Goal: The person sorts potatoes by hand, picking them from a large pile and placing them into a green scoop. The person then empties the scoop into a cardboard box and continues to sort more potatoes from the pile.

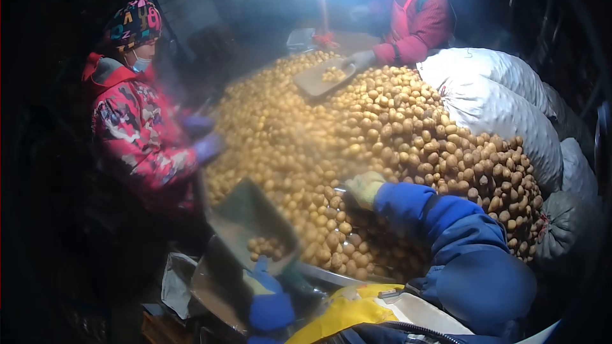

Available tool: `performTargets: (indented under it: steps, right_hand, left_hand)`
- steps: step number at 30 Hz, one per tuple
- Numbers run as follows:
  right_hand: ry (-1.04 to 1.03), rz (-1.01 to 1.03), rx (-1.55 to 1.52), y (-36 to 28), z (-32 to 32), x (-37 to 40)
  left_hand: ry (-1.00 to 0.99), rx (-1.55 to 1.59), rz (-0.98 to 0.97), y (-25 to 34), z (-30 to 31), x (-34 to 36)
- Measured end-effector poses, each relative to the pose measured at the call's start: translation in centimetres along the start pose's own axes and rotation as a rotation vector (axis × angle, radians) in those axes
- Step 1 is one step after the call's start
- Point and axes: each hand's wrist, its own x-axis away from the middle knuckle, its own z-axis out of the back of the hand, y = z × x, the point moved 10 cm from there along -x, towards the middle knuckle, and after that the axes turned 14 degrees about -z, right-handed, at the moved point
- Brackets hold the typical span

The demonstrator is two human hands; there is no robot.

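Note:
A broad heap of round tan nuts (306, 146), walnuts by their look, spreads before me. My left hand (262, 280), in a yellow and blue glove, grips the near end of a dark green scoop (239, 207), its thumb over the rim. A small cluster of walnuts (266, 248) lies inside the scoop. On the near side of the heap, my right hand (366, 190) rests in a yellowish glove with its fingers bent. A small pale edge shows at its fingertips; what it holds is hidden.
White stuffed sacks (503, 102) line the right side of the heap. A person in a patterned red jacket (143, 134) stands left, gloved hands blurred. Across the heap, another person in red (421, 25) holds a second scoop (325, 76). Yellow cloth (344, 312) lies nearest me.

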Motion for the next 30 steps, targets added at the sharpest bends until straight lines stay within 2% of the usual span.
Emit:
performTargets:
  steps: [4, 7, 9, 12, 14, 17, 18, 23, 26, 27, 30]
  right_hand:
    - [0.040, 0.057, -0.070, 0.3, 1.0, 0.8]
    - [-0.084, 0.044, 0.047, -0.1, 2.6, 2.7]
    - [-0.007, 0.092, -0.009, 0.0, 1.8, 3.0]
    - [0.059, 0.095, -0.298, 1.9, 0.5, 2.6]
    - [-0.003, 0.066, -0.064, 0.9, 1.5, 2.2]
    - [-0.137, 0.022, 0.066, 0.5, 4.5, 2.3]
    - [-0.206, -0.003, -0.045, 0.8, 4.7, 2.5]
    - [-0.216, -0.016, -0.129, 1.4, 4.7, 2.8]
    - [-0.090, 0.026, -0.146, 1.9, 5.9, 2.6]
    - [-0.082, 0.055, -0.289, 1.8, 6.6, 2.6]
    - [-0.074, 0.009, -0.429, 0.2, 9.4, 3.3]
  left_hand:
    - [0.010, -0.078, 0.004, 0.2, 0.2, 0.4]
    - [0.014, -0.055, -0.007, -0.3, 1.2, -0.2]
    - [0.006, -0.037, 0.010, -0.4, 1.1, -0.4]
    - [-0.003, -0.008, 0.053, -0.5, 0.7, -0.2]
    - [-0.004, 0.026, 0.073, -0.4, 0.3, -0.1]
    - [-0.009, 0.070, 0.086, -0.1, -0.1, 0.1]
    - [-0.009, 0.085, 0.093, -0.1, -0.3, 0.2]
    - [-0.023, 0.153, 0.113, -0.1, -0.6, 0.1]
    - [-0.029, 0.215, 0.132, 0.1, -0.5, 0.2]
    - [-0.029, 0.237, 0.140, 0.3, -0.5, 0.4]
    - [-0.042, 0.255, 0.136, 1.3, -1.4, 1.1]
